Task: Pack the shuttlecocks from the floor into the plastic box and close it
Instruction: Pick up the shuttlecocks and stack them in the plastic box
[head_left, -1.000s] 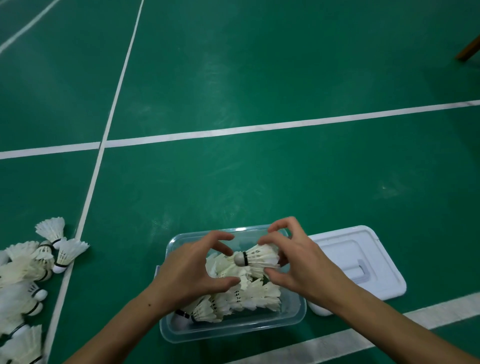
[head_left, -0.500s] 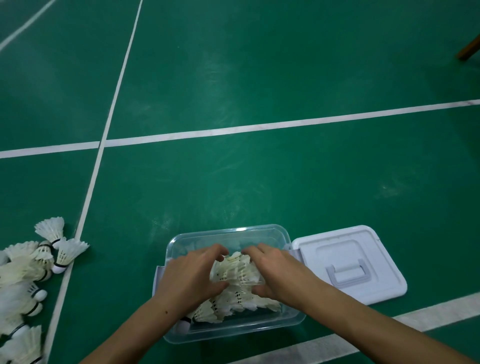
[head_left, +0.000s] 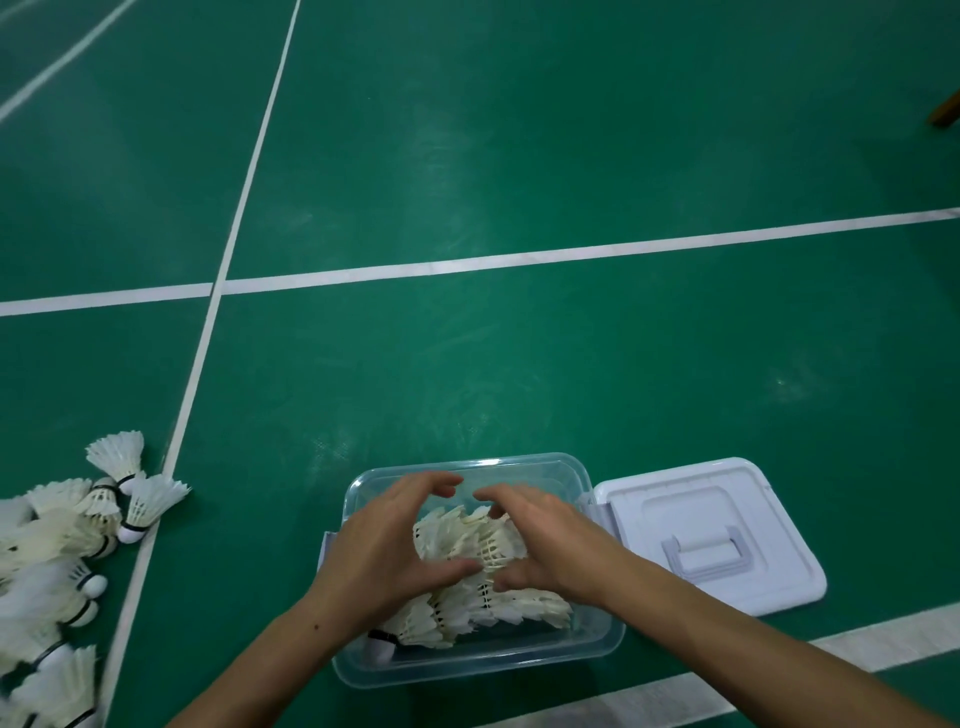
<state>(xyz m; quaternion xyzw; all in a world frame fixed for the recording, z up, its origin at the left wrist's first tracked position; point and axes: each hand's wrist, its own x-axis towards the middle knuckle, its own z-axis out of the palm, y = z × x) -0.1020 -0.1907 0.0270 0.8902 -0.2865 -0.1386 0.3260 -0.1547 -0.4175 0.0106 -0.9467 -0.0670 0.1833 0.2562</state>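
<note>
Both arms are bare from the fingers (head_left: 519, 496) back to where they leave the view; no sleeve, cuff or glove covers them. The left hand (head_left: 387, 545) and the right hand (head_left: 553, 545) carry no ring, watch or band. The nails that show look short and unpainted. A small dark mole sits on the left forearm (head_left: 249, 660), well behind the wrist.

My left hand (head_left: 387, 545) and right hand (head_left: 545, 540) reach forward side by side, fingers (head_left: 441, 483) curled inward, thumbs nearly meeting, both forearms bare.
</note>
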